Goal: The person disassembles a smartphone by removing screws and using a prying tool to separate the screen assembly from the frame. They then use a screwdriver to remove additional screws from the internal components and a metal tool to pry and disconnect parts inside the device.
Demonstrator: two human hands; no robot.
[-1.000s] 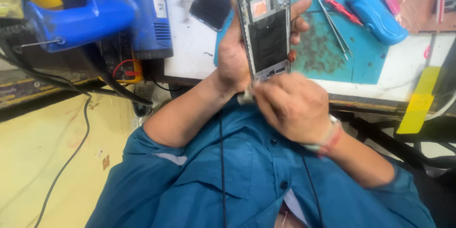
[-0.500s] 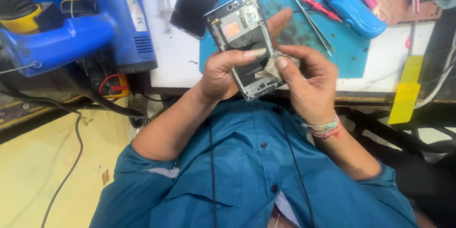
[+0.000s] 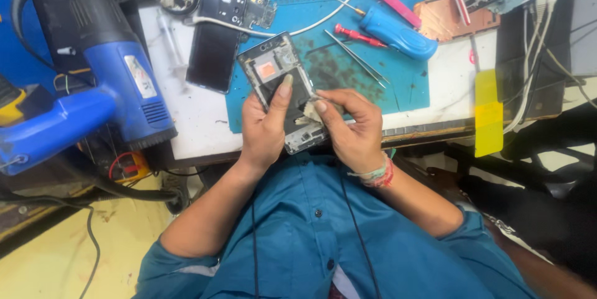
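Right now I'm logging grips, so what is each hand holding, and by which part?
The left hand grips the opened phone frame along its left edge, thumb across its middle. The right hand pinches a small whitish scrap at the frame's lower right.

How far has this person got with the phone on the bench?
Already done: the phone frame is open, its insides bare, and a dark panel and a circuit board lie apart on the bench. In hand: the left hand holds the frame while the right hand presses a small pale piece onto it. Left: the loose parts are not refitted.
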